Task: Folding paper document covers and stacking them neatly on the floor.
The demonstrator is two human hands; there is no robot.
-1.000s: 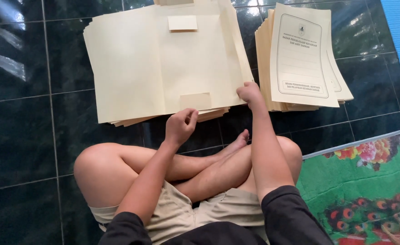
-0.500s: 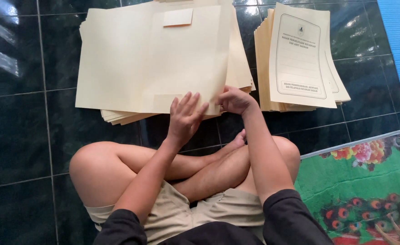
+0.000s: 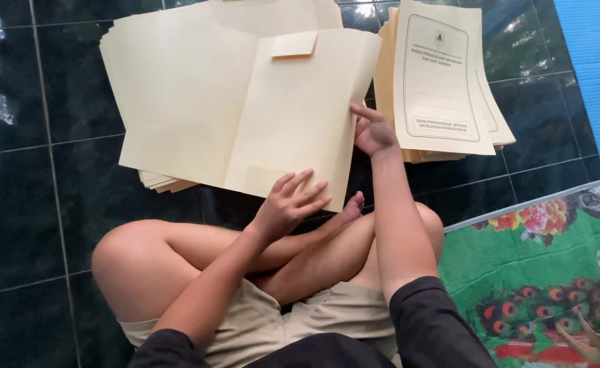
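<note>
Left hand (image 3: pixel 290 203): lower centre of the frame; fingers spread and lying flat on the near edge of the open cream folder (image 3: pixel 245 109), seemingly to press it down and keep it from sliding

Right hand (image 3: pixel 373 133): centre right; fingers extended along the folder's right edge, thumb hidden beneath, so I cannot tell whether it pinches the flap or only pushes it; the placement suits guiding that panel along its crease

Open cream folder: upper centre, lying unfolded on top of a stack of like sheets (image 3: pixel 157 180); a small tab (image 3: pixel 294 45) stands up near its top fold

Printed folders (image 3: pixel 443 75): upper right, a neat pile with framed covers up, just beside the right hand; apparently kept apart from the unfolded pile

Floor (image 3: pixel 41 136): dark glossy tiles

Mat (image 3: pixel 538 272): green and floral, lower right

Posture: cross-legged, knees below the stack, so both piles sit within arm's reach
</note>
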